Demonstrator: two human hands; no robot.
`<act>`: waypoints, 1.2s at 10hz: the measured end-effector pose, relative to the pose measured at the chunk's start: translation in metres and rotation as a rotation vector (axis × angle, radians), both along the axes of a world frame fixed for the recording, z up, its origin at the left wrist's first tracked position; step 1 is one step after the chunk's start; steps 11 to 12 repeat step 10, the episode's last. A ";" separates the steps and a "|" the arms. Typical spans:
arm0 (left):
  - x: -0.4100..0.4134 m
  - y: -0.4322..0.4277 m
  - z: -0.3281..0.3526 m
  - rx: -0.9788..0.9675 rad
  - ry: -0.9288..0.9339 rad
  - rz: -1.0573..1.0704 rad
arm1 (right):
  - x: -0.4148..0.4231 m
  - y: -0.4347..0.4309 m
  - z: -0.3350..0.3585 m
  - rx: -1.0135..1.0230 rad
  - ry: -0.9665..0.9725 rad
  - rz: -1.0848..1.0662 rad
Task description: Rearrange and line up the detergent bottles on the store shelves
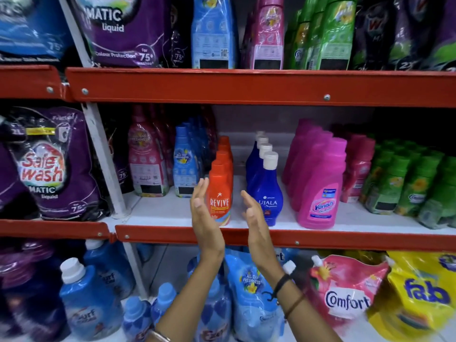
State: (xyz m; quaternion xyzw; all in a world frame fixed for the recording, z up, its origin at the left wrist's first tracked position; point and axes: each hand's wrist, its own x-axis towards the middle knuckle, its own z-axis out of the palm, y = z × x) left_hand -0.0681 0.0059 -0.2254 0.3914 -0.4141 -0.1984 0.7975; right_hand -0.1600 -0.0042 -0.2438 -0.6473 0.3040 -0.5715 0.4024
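On the middle shelf [172,213] a row of orange Revive bottles [220,191] runs front to back, with a row of dark blue Ujala bottles [265,188] to its right. My left hand [203,218] is raised flat, fingers apart, just left of the front orange bottle, close to it or touching its side. My right hand [255,220] is flat and open in the gap between the two rows, in front of the front blue bottle. Neither hand holds anything.
Pink Vanish bottles [320,186] stand right of the blue row, then green bottles [407,183]. Light blue [185,164] and pink softener bottles [145,164] stand to the left. Red shelf rails [246,87] cross above and below. Refill pouches [345,290] fill the lower shelf.
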 end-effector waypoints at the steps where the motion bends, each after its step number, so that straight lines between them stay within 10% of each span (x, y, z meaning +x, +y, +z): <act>1: 0.018 -0.007 0.001 0.148 -0.014 -0.051 | 0.021 -0.006 0.003 0.126 -0.054 0.032; 12: 0.030 -0.003 0.011 0.250 -0.113 -0.214 | 0.018 -0.006 0.011 0.266 -0.255 -0.099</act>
